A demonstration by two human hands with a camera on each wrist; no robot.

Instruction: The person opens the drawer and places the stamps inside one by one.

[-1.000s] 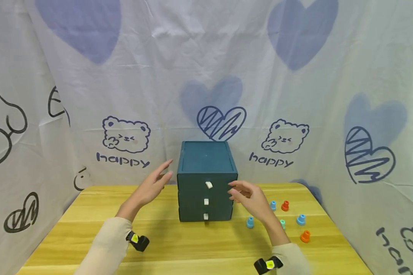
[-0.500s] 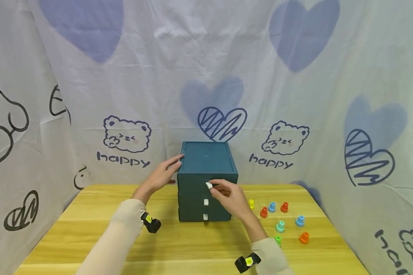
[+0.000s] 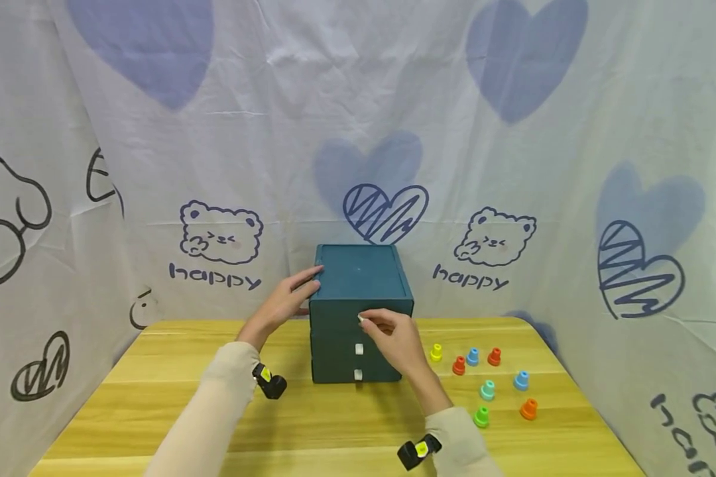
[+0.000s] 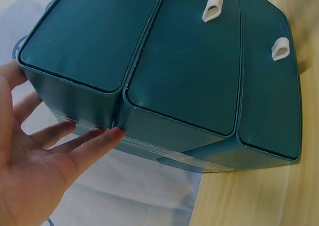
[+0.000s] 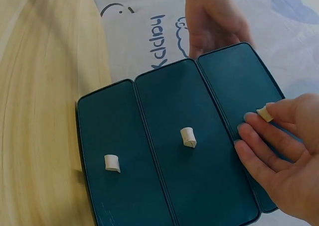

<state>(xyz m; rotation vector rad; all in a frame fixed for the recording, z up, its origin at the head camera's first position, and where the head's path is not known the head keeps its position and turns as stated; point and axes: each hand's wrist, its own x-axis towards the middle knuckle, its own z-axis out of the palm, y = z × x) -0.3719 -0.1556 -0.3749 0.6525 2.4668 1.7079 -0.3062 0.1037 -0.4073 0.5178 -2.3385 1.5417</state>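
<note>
A dark teal cabinet (image 3: 360, 273) with three stacked drawers stands at the back of the table, each drawer front bearing a small white pull tab. My right hand (image 3: 394, 339) pinches the top drawer's pull tab (image 5: 265, 114) between thumb and index finger; the other fingertips lie against the drawer front. Against the cabinet's left side rests my left hand (image 4: 40, 151), fingers extended and spread along the side wall and upper edge. The middle pull tab (image 5: 188, 137) and the bottom pull tab (image 5: 112, 163) hang untouched. All the drawers look closed.
Several small coloured cone-shaped pieces stand right of the cabinet, among them a yellow cone (image 3: 436, 352), a green cone (image 3: 481, 417) and an orange cone (image 3: 529, 409). A printed white cloth (image 3: 358, 119) hangs behind the wooden table (image 3: 310, 424).
My right hand has come left from beside the cabinet and taken hold of the top pull tab. My left hand has moved right onto the cabinet's side.
</note>
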